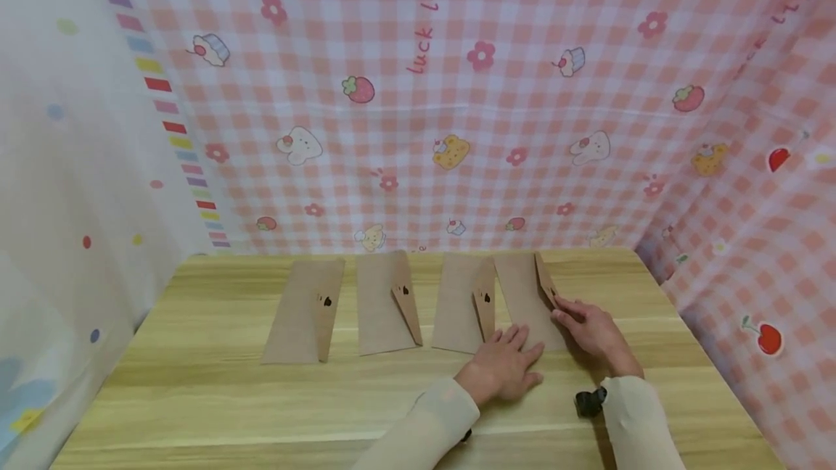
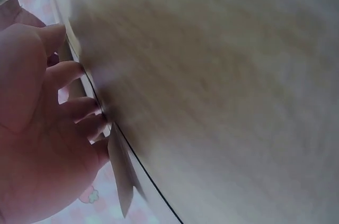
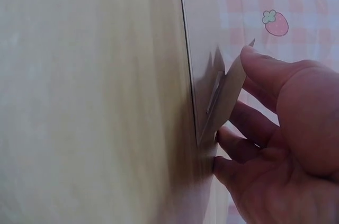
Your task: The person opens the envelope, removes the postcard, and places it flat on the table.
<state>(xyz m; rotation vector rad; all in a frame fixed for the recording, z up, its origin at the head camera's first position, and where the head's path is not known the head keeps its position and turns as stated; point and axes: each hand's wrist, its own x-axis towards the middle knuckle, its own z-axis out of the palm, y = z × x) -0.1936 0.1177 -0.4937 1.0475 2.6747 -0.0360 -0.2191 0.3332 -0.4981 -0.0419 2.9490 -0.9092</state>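
Several brown kraft-paper envelopes lie in a row on the wooden table. On the rightmost envelope, the pointed flap stands partly raised along its right edge. My right hand pinches this flap between thumb and fingers; the flap shows bent up in the right wrist view. My left hand lies palm down, fingers spread, at the near end of the rightmost envelope and close to the envelope beside it. In the left wrist view the left hand's fingertips meet the surface.
Further left lie an envelope with its flap partly up and the leftmost envelope. Dark marks show on the flaps. A pink checked cloth hangs behind the wooden table. A black device sits at the right wrist.
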